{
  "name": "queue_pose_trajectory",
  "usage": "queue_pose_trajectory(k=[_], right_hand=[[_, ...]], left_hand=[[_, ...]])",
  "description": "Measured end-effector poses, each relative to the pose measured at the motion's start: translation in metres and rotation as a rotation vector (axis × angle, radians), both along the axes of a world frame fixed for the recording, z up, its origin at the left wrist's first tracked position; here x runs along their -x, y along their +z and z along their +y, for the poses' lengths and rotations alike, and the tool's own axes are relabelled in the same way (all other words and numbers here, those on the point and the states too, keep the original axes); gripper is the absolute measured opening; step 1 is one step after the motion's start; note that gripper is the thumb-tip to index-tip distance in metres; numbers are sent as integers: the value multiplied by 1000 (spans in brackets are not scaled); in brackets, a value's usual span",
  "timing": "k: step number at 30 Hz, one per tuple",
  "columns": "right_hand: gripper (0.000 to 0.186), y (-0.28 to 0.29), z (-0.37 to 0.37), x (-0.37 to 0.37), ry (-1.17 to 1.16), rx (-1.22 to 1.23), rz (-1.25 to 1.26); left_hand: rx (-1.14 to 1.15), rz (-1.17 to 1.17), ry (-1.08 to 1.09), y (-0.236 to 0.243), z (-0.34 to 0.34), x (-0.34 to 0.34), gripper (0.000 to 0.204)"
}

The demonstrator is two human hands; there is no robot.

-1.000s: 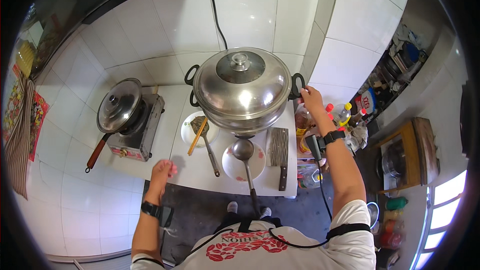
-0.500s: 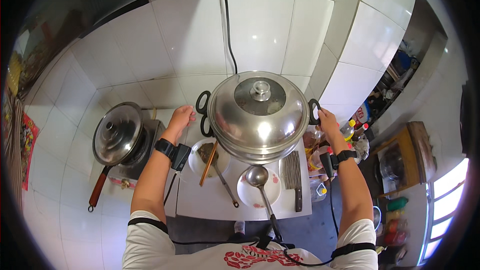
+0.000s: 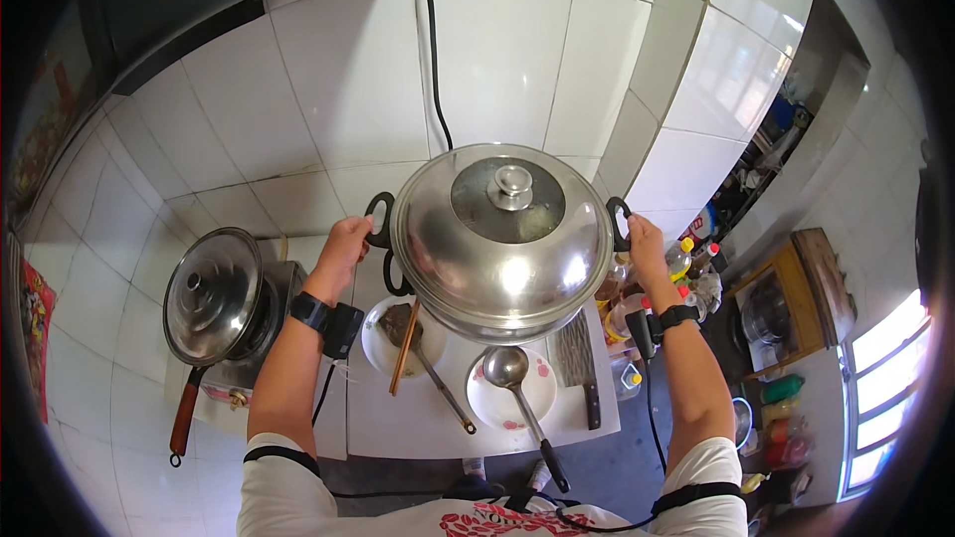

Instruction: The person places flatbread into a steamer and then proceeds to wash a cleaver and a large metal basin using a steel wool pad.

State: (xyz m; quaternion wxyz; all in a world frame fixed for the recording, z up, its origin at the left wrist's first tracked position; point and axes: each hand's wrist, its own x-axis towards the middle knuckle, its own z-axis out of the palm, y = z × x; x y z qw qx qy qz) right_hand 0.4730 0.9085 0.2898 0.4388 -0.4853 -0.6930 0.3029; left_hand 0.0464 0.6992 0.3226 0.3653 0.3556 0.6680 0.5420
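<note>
The left hand [image 3: 343, 244] was clenched around the black loop handle on the left side of a large, shiny stainless-steel wok with a domed lid [image 3: 502, 239], and the right hand [image 3: 642, 249] gripped the matching handle on the right. The wok sat between both hands, above the far edge of a small white tiled counter [image 3: 418, 418]. On the counter, a white round plate [image 3: 383, 343] carried wooden chopsticks [image 3: 403, 363], and a steel ladle [image 3: 507, 368] rested in a white dish beside a broad cleaver [image 3: 577, 358]. Far left stood a smaller lidded steel pan with a reddish wooden handle [image 3: 211, 293].
</note>
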Motion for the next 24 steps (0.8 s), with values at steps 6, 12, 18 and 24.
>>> queue_pose_trajectory(k=[6,12,18,24], right_hand=[[29,35,-21,-13,122,-11,13],[31,39,-31,-69,230,-26,26],[32,34,-45,-197,240,-59,38],[28,48,-92,-379,148,103,86]], left_hand=[[-93,79,134,39,-57,-43,29],[-48,134,247,67,-122,-128,30],[-73,221,271,65,-162,-265,29],[-69,305,156,28,-153,-407,35]])
